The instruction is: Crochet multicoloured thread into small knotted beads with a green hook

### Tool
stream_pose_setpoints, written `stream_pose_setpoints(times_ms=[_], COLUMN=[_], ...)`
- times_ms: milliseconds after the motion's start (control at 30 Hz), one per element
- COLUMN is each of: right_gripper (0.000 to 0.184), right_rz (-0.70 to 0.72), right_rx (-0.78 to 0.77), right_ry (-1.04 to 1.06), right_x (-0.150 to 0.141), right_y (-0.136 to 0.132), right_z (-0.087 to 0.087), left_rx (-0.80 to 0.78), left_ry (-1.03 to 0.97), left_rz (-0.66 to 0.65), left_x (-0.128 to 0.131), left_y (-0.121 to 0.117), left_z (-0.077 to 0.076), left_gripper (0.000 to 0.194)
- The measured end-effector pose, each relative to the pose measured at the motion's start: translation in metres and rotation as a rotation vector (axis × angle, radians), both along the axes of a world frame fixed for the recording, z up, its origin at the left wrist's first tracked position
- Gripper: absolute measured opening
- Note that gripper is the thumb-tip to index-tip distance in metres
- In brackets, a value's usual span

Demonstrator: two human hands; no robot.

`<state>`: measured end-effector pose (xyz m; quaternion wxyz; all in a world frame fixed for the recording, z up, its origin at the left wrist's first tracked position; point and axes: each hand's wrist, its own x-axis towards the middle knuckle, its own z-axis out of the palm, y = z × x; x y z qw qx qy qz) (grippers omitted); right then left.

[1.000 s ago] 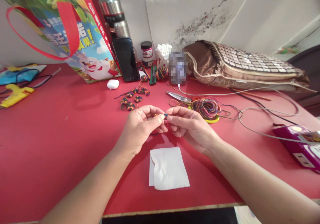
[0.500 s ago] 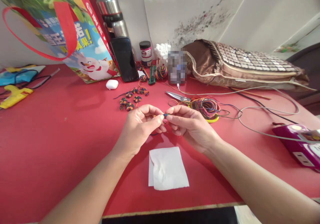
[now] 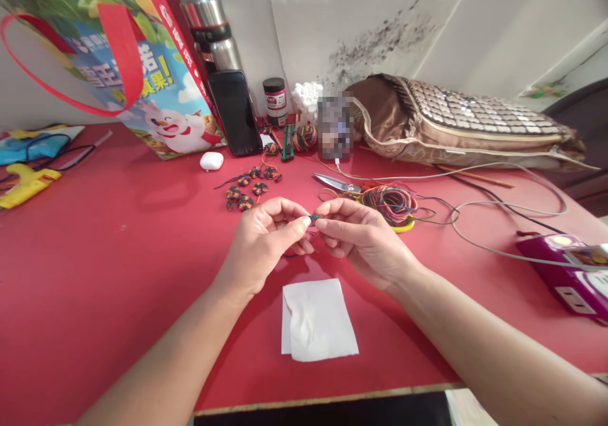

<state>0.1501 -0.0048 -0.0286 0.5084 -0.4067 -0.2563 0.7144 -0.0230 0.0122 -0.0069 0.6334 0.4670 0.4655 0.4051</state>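
Note:
Between the fingertips of both hands is a small piece of knotted multicoloured cord (image 3: pixel 314 218), mostly covered by the fingers. My left hand (image 3: pixel 272 239) pinches its left end with thumb and forefinger. My right hand (image 3: pixel 357 231) pinches the other end in the same way. Thin cord ends hang below the fingers. Behind my left hand lie several round knotted cord pieces (image 3: pixel 245 202) in dark and orange colours. Just past my right hand is a coil of multicoloured cord (image 3: pixel 390 204), with scissors (image 3: pixel 337 183) beside it. A folded white tissue (image 3: pixel 319 320) lies nearer me.
On the red table (image 3: pixel 118 274), a gift bag (image 3: pixel 175 116), phone (image 3: pixel 235 112), flask (image 3: pixel 209 27) and jar (image 3: pixel 275 100) stand behind. An earbud case (image 3: pixel 211 161) and green cutter (image 3: pixel 287 142) lie there too. Left is a yellow glue gun (image 3: pixel 28 184); right, a purple power strip (image 3: pixel 565 274) and cable (image 3: pixel 513 204).
Both hands keep their pinch in nearly the same place. The knotted cord piece between the fingertips has turned slightly and shows a little more. The whole view has shifted very slightly.

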Motion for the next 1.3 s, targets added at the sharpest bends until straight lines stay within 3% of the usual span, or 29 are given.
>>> stream_pose_setpoints(times_ms=[800,1300], right_gripper=[0.033,0.039], right_rz=[0.018,0.009], right_rx=[0.020,0.030], right_ry=[-0.023,-0.057], right_x=[0.0004,-0.0002], right_y=[-0.0005,-0.0007], right_z=[-0.0002,0.0005], left_rx=[0.041,0.071], left_ry=[0.002,-0.039], left_rz=[0.004,-0.021], left_x=[-0.0015,-0.0021], left_y=[-0.0013,-0.0010], left_z=[-0.0010,-0.0033], left_gripper=[0.018,0.013])
